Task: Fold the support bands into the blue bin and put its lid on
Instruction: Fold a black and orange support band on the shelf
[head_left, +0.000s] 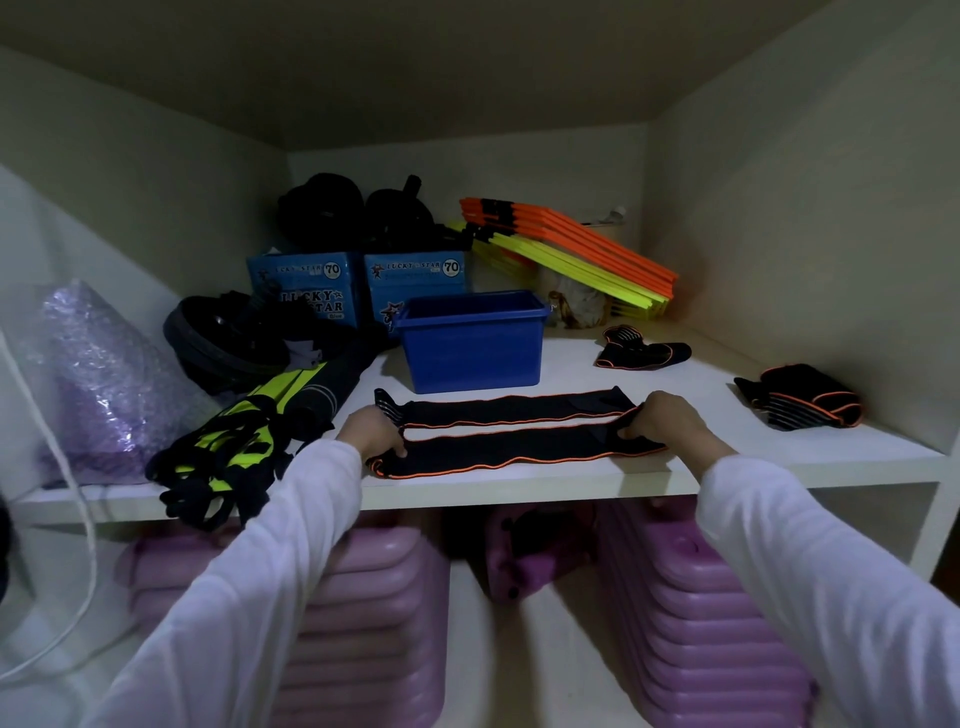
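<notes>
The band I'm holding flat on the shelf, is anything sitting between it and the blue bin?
Nothing visible. The band lies directly in front of the blue bin, with only bare shelf between them, and the bin is open, no lid on.

Landmark: the open blue plastic bin (471, 345), standing mid-shelf on the white shelf board (571, 364). Just before it lies a long black orange-edged support band (514, 434). Right of it lie two folded black bands (644, 349) (802, 397). Behind it stand two blue cardboard boxes (415, 283).
</notes>
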